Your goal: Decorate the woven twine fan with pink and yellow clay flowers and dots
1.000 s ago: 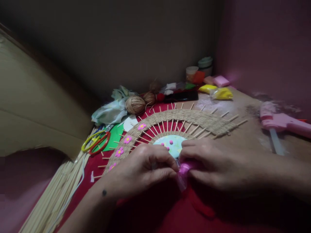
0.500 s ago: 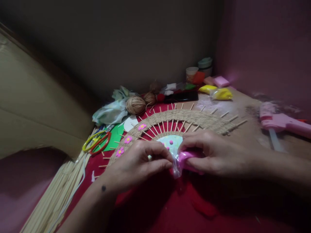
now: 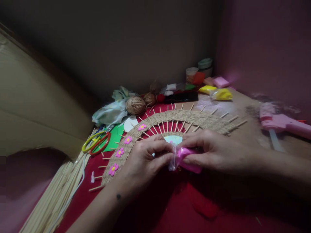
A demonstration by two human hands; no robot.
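Between my hands is a clear plastic packet of pink clay [image 3: 191, 164]. My left hand [image 3: 150, 155] pinches the packet's transparent end between thumb and fingers. Its pink, filled part sits in the closed fingers of my right hand [image 3: 206, 152]. Just behind both hands lies a half-round woven fan [image 3: 175, 115] of twine and thin sticks. Pink flowers with yellow centres, such as this flower [image 3: 113, 169], run up its left side. A pale blue-green half circle [image 3: 173, 139] shows at the fan's centre, partly covered by my hands.
Scissors [image 3: 99, 142] with yellow and red handles and a bundle of sticks [image 3: 53, 191] lie at left. Behind the fan are a twine ball [image 3: 135, 105], a dark phone [image 3: 182, 96] and yellow packets [image 3: 222, 94]. At right rests a pink glue gun [image 3: 279, 123].
My left hand has shifted slightly right, closer to my right hand, with the packet's clear end still pinched. Another flower at the fan's lower left has come into sight.
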